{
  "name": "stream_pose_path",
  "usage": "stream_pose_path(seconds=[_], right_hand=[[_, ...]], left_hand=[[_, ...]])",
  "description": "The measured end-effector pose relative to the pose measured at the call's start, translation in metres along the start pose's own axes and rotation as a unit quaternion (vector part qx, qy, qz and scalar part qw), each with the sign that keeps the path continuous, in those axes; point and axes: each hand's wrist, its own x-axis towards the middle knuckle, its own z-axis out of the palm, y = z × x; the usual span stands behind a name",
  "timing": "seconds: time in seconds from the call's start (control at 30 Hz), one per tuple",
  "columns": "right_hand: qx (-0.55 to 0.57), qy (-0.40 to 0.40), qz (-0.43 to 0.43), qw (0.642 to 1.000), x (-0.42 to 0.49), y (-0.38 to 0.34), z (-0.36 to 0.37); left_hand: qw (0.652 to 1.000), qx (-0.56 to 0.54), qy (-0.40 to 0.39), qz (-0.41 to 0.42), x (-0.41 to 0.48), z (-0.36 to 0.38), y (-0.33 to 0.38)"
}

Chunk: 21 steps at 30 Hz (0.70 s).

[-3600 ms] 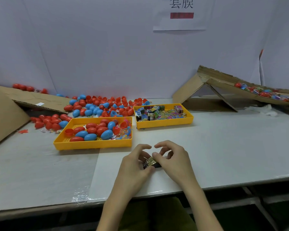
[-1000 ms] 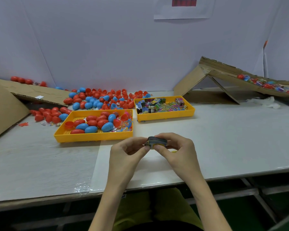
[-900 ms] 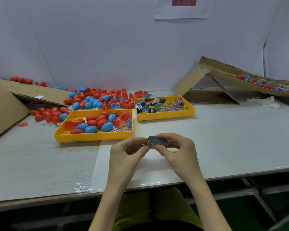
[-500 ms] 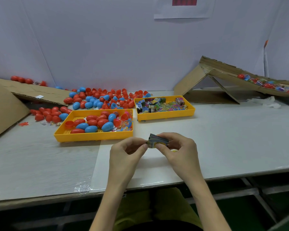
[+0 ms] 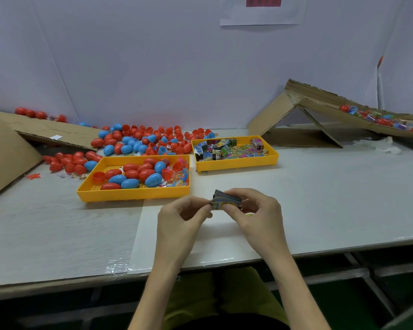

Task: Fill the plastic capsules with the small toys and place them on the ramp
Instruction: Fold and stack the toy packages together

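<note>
Table: capsule tray, toy tray, capsule pile beyond packet; ramp right.

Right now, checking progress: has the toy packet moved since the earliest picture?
Yes: the toy packet rose toward the capsule tray, now level with its front wall.

The left hand and right hand pinch a folded packet off the right front corner of the capsule tray. The packet tray sits right of it, loose capsules lie behind it, and the ramp stands far to its right.
</note>
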Motion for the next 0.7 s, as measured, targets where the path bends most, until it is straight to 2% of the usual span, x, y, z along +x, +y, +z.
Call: stream_pose_path(seconds=[0.43,0.7], right_hand=[[0.017,-0.005,0.002,1.0,0.0005,0.0037,-0.0003],[0.013,-0.002,-0.021,1.0,0.0002,0.003,-0.001]], left_hand=[[0.995,-0.077,0.045,-0.036,0.0024,-0.0018,-0.001],[0.998,0.041,0.016,-0.036,0.002,0.0019,-0.0028]])
